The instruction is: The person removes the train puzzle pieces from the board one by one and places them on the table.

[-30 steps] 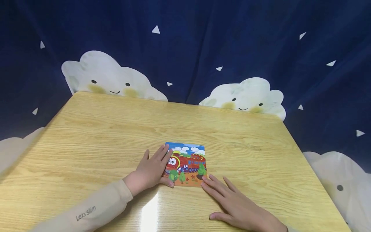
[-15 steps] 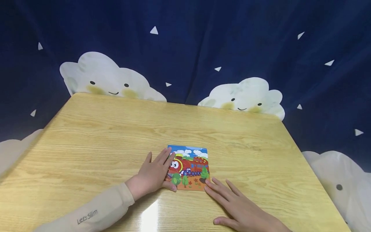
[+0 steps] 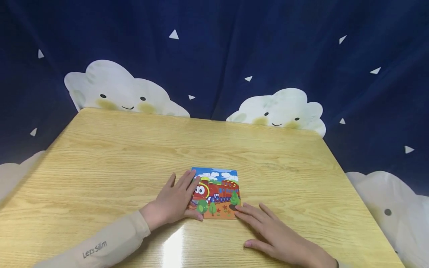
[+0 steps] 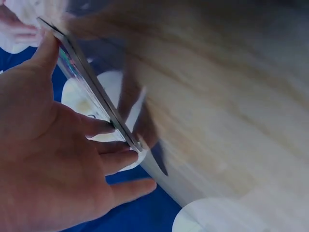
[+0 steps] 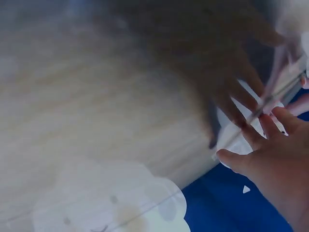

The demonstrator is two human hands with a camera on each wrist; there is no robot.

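Note:
A thin square board (image 3: 221, 193) with a cartoon red train, trees and clouds on it lies flat on the wooden table. On its left side rests my left hand (image 3: 171, 203), fingers extended over the picture's left edge and thumb at the lower left corner. In the left wrist view the board's edge (image 4: 94, 82) looks layered and runs between thumb and fingers. My right hand (image 3: 278, 236) touches the lower right corner with straight fingertips, its thumb apart on the near side. The right wrist view shows these fingers (image 5: 251, 137) spread at the board's edge.
The glossy wooden table (image 3: 134, 149) extends around the board and reflects light near the front. Behind it hangs a dark blue curtain (image 3: 214, 48) with white triangles and smiling clouds.
The board and both hands have slid slightly to the right across the table. Both hands keep nearly the same contact with it. The head view has shifted a little.

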